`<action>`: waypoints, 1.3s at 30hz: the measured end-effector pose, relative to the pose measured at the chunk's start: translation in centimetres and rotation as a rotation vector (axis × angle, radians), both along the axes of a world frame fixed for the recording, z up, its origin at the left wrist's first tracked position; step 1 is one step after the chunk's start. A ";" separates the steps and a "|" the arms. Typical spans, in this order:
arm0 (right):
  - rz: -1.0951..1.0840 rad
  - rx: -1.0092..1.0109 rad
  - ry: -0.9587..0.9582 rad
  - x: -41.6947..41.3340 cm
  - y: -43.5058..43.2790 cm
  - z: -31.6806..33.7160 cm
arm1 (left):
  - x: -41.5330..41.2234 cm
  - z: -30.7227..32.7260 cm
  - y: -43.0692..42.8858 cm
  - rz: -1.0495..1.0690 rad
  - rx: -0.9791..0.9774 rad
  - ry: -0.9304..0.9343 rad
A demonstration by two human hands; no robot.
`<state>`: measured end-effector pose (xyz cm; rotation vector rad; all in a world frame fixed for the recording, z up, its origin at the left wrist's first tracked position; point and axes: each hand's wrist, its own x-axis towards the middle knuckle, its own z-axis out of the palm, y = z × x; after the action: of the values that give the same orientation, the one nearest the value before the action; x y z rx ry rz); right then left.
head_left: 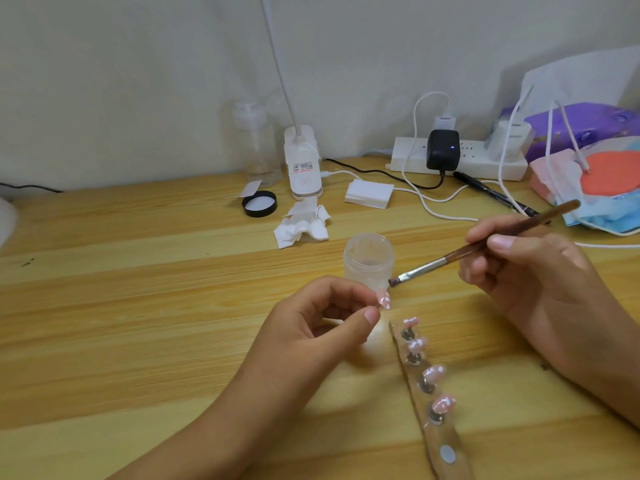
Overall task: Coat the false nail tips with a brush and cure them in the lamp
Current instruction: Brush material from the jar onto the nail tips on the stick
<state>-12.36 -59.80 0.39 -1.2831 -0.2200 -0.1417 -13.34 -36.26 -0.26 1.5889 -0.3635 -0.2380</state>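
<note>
Far left, a white object (6,220), cut off by the frame, which I cannot identify. My left hand (322,327) pinches one pink nail tip (384,301) before an open jar (369,259). Four more tips sit on a strip (424,407), its lower end cut off. My right hand (530,271) grips the brush (485,244); whether the bristles touch the tip is unclear.

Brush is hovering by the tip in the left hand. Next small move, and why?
Probably ease the brush down and left until its bristles meet the nail tip pinched in the left hand, then stroke along it. The right hand holds the bristles just beside that tip, apparently not yet touching. The open jar stands right behind it, and four more tips sit on the strip.
</note>
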 end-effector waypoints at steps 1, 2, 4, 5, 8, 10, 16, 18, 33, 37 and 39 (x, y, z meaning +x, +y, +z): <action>0.009 0.001 -0.003 0.0 0.1 0.0 | 0.0 0.0 0.0 -0.002 0.000 0.000; 0.011 0.002 -0.004 -0.1 0.1 0.0 | 0.0 0.0 0.0 -0.004 0.002 -0.002; 0.013 -0.002 -0.004 -0.1 0.2 0.1 | 0.0 0.0 -0.1 -0.009 0.003 -0.010; 0.016 -0.006 -0.003 -0.1 0.2 0.1 | 0.0 0.0 -0.1 -0.011 -0.007 -0.006; 0.026 -0.013 -0.007 -0.2 0.2 0.2 | 0.0 0.1 -0.2 -0.031 -0.039 0.013; 0.032 -0.010 -0.008 -0.2 0.3 0.2 | 0.0 0.2 -0.2 -0.039 -0.027 0.003; 0.062 -0.064 -0.051 -0.6 0.5 0.2 | -0.1 0.2 -0.2 -0.023 0.020 -0.016; 0.073 -0.087 -0.064 -0.6 0.4 0.2 | -0.1 0.3 -0.3 -0.013 0.029 -0.009; 0.056 -0.103 -0.091 -0.7 0.6 0.3 | -0.2 0.5 -0.3 -0.023 0.045 -0.025; 0.028 -0.112 -0.053 -0.6 0.6 0.0 | -0.2 0.6 -0.3 -0.020 0.049 -0.022; -0.010 -0.101 -0.036 -0.5 0.5 0.0 | -0.2 0.5 -0.2 -0.031 0.049 -0.025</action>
<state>-12.85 -59.31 0.39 -1.3833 -0.2545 -0.1640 -13.51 -36.50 0.28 1.6360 -0.4047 -0.2530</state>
